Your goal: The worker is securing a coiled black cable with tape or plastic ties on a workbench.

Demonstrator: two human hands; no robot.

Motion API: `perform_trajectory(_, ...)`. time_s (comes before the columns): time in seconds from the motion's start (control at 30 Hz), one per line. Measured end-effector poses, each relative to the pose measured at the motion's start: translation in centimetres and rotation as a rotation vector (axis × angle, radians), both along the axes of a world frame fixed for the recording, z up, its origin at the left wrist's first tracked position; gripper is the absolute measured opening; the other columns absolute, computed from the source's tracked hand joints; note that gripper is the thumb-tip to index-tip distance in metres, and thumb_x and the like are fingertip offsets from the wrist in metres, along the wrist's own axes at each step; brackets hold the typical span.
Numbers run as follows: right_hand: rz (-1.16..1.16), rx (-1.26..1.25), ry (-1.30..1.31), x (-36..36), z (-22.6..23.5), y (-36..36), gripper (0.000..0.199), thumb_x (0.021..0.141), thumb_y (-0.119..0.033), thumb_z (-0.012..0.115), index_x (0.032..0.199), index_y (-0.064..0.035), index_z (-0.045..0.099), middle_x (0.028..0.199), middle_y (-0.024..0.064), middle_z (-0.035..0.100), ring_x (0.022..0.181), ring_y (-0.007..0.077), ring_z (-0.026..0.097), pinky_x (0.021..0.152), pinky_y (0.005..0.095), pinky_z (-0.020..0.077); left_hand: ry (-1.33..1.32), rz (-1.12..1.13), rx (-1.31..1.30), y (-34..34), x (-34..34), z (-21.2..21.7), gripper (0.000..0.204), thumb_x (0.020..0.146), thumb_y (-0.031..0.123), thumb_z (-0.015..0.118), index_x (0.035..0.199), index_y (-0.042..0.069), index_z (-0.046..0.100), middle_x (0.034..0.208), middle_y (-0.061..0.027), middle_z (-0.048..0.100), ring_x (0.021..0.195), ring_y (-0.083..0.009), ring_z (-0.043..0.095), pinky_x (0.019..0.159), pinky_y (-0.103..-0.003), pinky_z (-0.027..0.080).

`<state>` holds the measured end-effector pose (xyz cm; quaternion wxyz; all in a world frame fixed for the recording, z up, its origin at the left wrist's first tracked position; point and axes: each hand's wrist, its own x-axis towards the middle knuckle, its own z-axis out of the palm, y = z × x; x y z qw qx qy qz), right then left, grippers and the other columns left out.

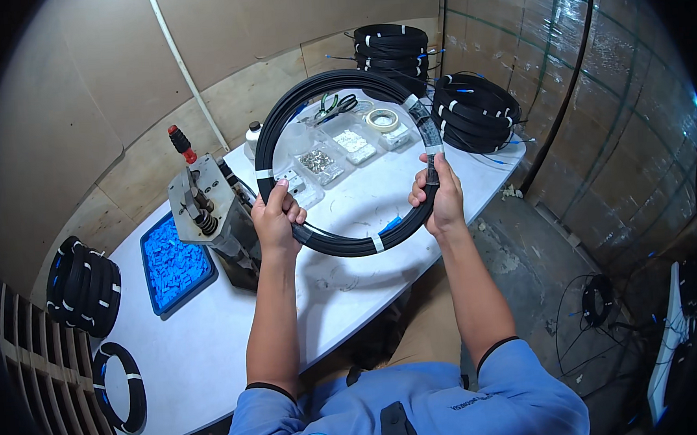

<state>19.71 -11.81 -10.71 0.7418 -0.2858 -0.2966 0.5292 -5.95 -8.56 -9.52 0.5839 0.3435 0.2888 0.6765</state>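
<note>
A large coil of black cable (336, 247), bound with several white tape bands, is held up over the white table. My left hand (276, 217) is closed around the coil's lower left side. On the right side my right hand (442, 194) grips it just below a white band, thumb on the near face. A stretch of clear wrapping or a label (420, 115) covers the coil's upper right part. A blue connector (391, 225) shows at the coil's lower inner edge.
A bench press (210, 201) with a red-tipped handle stands left, beside a tray of blue parts (173, 262). Clear boxes of small parts (320, 164), a tape roll (382, 120) and pliers (341, 105) lie behind the coil. Stacked cable coils (477, 112) stand far right, others (84, 286) left.
</note>
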Motion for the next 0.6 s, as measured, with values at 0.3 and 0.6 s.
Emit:
perform_trajectory(0.3,-0.086,-0.044,0.052,-0.3,-0.7,0.2,0.028,0.099,-0.033,0.057,0.108,-0.007,0.053,0.066,0.0003,0.049,0.05,0.0101,0.048,0.047,0.0265,0.0423,0.049,0.059,0.023,-0.7,0.7,-0.5,0.021,0.091,0.017,0.064,0.078,0.013,0.047,0.059,0.0051,0.037,0.045,-0.0065,0.036,0.043,-0.025,0.035)
perform_trajectory(0.6,-0.076,-0.026,-0.032,0.0,-1.8,0.7,0.019,0.091,-0.009,0.064,0.104,-0.0098,0.051,0.067,-0.0016,0.042,0.05,0.0072,0.042,0.044,0.0242,0.0377,0.095,0.044,0.088,-0.7,0.5,0.0,0.023,0.091,0.016,0.064,0.077,0.01,0.047,0.059,0.0038,0.038,0.045,-0.0076,0.037,0.044,-0.027,0.038)
